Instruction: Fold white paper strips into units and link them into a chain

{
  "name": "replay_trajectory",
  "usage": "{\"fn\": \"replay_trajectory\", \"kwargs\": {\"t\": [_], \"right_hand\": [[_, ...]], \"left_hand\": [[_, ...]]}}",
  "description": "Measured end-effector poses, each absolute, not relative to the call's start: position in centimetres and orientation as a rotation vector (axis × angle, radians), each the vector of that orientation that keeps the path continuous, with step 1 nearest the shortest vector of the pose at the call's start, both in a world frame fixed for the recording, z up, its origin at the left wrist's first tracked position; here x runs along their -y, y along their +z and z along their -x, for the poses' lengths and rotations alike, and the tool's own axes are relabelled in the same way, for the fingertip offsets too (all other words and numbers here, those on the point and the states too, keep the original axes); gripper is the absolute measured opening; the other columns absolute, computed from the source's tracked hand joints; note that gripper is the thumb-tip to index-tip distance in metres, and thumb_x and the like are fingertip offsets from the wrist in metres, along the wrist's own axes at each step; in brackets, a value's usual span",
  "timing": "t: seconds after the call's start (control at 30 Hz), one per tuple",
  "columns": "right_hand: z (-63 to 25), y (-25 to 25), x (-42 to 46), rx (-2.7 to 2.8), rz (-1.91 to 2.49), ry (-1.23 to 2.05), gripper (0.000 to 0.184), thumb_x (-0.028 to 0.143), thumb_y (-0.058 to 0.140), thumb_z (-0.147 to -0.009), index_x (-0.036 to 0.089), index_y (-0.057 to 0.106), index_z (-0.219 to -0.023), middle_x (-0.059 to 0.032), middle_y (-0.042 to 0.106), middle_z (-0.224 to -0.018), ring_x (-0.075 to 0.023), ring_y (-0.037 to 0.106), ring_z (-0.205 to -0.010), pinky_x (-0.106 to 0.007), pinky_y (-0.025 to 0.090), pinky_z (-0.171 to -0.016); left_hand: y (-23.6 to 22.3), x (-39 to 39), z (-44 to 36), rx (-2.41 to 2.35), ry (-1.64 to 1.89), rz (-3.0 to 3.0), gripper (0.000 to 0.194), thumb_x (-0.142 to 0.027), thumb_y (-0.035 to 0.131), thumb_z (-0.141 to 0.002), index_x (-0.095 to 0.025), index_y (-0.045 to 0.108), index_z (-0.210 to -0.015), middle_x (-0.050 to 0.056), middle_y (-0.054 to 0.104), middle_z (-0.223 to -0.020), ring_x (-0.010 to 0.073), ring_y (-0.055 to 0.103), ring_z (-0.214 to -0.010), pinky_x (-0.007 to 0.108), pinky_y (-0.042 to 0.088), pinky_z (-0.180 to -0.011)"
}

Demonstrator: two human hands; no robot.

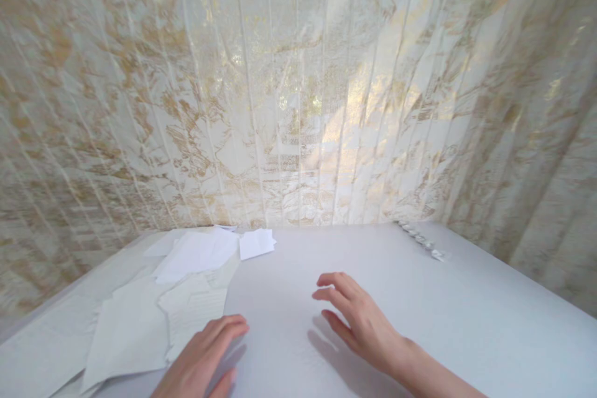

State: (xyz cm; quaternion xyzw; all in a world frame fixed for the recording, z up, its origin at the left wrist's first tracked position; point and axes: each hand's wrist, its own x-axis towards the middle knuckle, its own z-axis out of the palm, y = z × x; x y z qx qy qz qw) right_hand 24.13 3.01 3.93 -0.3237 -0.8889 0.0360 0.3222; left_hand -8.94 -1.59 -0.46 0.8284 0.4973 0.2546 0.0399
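White table [284,283], papers [133,326] by cropped left hand [200,354], right hand [364,320], each grip seemingly released

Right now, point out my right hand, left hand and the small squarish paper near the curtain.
Right hand [369,320]: head view, back of hand.
Left hand [198,354]: head view, back of hand.
Small squarish paper [256,244]: head view, middle of top.

hands [368,324]: bare | fingers [334,295]: slender, tapering | right forearm [433,368]: bare, narrowing toward wrist [402,349]
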Motion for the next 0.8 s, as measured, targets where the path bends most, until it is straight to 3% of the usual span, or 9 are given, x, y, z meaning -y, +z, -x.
{"fn": "replay_trajectory", "kwargs": {"t": [0.07,0.17,0.33,0.53,0.8], "right_hand": [[-22.5,2.8,-2.2,2.361,0.823,0.209,0.035,0.002,0.051,-0.083,0.022,0.055,-0.112,-0.0107,0.059,-0.117,-0.0234,0.058,-0.101,-0.038,0.051,-0.089],[-21.6,1.4,-2.2,2.396,0.834,0.316,0.038,-0.001,0.052,-0.078,0.021,0.056,-0.109,-0.0091,0.060,-0.115,-0.0234,0.058,-0.102,-0.038,0.051,-0.091],[-21.7,0.8,-2.9,2.334,0.945,0.377,0.040,-0.001,0.051,-0.078,0.022,0.055,-0.110,-0.0089,0.058,-0.117,-0.0238,0.057,-0.104,-0.038,0.050,-0.092],[-21.7,1.0,-2.7,2.359,0.928,0.369,0.040,-0.002,0.051,-0.078,0.021,0.055,-0.110,-0.0087,0.058,-0.114,-0.0239,0.057,-0.101,-0.038,0.050,-0.091],[-21.6,0.6,-3.0,2.356,0.938,0.367,0.040,-0.003,0.051,-0.077,0.021,0.056,-0.109,-0.0083,0.059,-0.112,-0.0239,0.057,-0.100,-0.039,0.050,-0.090]], "left_hand": [[-1.1,0.9,12.9,-1.657,0.687,-2.622,0.060,-0.020,0.061,-0.081,-0.038,0.051,-0.137,-0.001,0.059,-0.142,0.0273,0.057,-0.127,0.042,0.049,-0.104],[-1.6,0.0,17.3,-1.699,0.582,-2.736,0.069,-0.025,0.066,-0.080,-0.038,0.044,-0.144,-0.002,0.051,-0.149,0.0289,0.054,-0.131,0.042,0.049,-0.103],[-1.9,-0.7,18.6,-1.707,0.537,-2.788,0.055,-0.035,0.065,-0.086,-0.035,0.052,-0.140,-0.002,0.058,-0.142,0.0252,0.063,-0.122,0.032,0.055,-0.095],[-1.9,-0.5,17.4,-1.756,0.566,-2.763,0.039,-0.045,0.065,-0.087,-0.035,0.066,-0.125,-0.002,0.067,-0.131,0.0272,0.067,-0.115,0.039,0.058,-0.092],[-1.7,-0.6,17.6,-1.752,0.597,-2.704,0.035,-0.051,0.063,-0.087,-0.039,0.069,-0.119,-0.002,0.069,-0.129,0.0293,0.068,-0.113,0.044,0.057,-0.092]]}}
